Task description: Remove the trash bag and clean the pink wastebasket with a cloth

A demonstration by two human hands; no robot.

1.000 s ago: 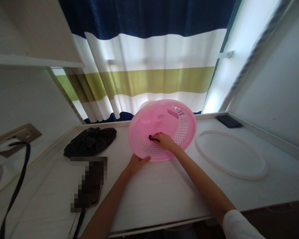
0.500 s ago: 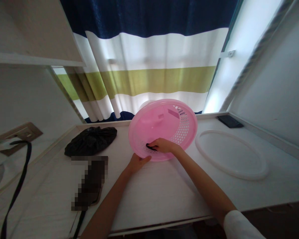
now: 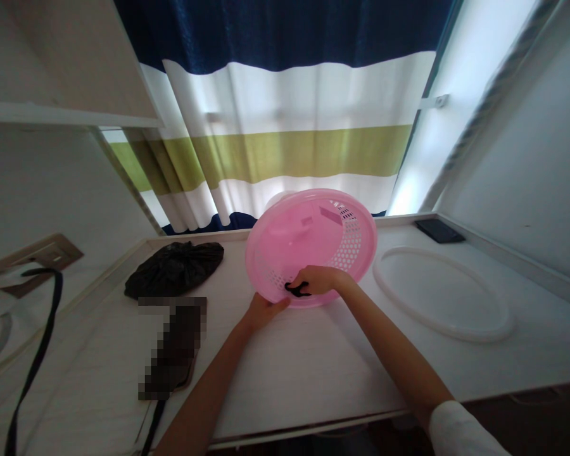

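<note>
A pink plastic basket (image 3: 289, 234) with a perforated side is tilted so that its inside faces me. My left hand (image 3: 262, 311) grips its lower left rim, thumb over the edge. Inside the lower part of the basket, my right hand (image 3: 319, 280) is closed on a small black object (image 3: 297, 289), part of which sticks out from the fingers. What exactly the black object is cannot be made out.
On the white table (image 3: 285, 380), a black plastic bag (image 3: 175, 269) and a pixelated dark item (image 3: 178, 348) lie to the left. A round white lid (image 3: 444, 294) and a dark flat object (image 3: 439, 231) lie to the right. A curtain hangs behind.
My right hand has moved slightly right and down with the black object, which now shows bunched rather than drawn out. My left hand and the basket have hardly moved.
</note>
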